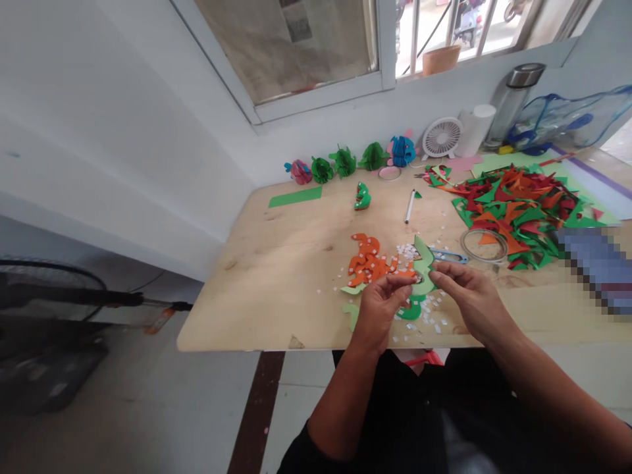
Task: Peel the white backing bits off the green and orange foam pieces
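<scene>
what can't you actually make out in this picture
All in the head view:
- Whether the left hand touches the pale green paper piece: its own fingertips cover the spot.
- The flat object at right: pixelated.
- The dark object at left: blurred, cut by the left edge.
- Beneath the scrap pile: covered by scraps.

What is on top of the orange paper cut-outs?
Small white squares dot the orange cut-outs. Where the pieces overlap, the lower ones are partly covered, so their hidden surfaces cannot be seen.
</scene>
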### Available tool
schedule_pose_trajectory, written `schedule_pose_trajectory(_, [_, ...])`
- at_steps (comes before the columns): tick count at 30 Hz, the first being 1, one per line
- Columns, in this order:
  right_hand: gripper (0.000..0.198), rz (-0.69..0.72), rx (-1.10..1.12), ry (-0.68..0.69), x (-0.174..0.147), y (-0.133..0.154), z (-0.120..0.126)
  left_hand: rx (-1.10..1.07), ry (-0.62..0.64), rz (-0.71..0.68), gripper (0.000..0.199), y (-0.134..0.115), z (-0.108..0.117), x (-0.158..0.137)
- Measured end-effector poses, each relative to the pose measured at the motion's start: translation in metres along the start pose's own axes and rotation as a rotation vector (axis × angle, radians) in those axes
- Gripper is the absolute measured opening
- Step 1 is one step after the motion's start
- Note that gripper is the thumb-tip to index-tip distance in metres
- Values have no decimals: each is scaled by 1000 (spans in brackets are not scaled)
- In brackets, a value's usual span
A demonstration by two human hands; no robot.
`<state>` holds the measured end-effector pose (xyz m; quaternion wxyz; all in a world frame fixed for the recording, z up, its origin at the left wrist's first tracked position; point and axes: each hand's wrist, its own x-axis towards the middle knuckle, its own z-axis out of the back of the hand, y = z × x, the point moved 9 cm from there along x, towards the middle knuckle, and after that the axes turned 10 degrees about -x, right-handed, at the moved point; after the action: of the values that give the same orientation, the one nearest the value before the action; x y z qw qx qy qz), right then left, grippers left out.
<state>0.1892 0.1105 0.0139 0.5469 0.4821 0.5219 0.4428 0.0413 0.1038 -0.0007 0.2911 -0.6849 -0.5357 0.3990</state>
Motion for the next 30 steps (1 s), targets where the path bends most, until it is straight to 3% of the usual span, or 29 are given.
schedule_pose_trajectory(7, [23,-39,58,-6,1,-5,-5,-98,-83,-6,16,-1,4,1])
schedule_pose_trajectory(12, [27,-136,133,136,-7,-16,-24,-65,-110,-90,14,-9,2,1])
schedule_pose_trajectory(15, [28,-170,207,116,-9,-18,-26,-23,-104,-99,14,-10,2,1])
schedule_pose_trajectory(20, [24,-142,278,82,-8,-10,-25,77,-91,-128,11,-14,3,1])
schedule_pose_trajectory(30, [20,-41,111,69,-9,-3,-23,118,-88,-155,12,-14,2,-1])
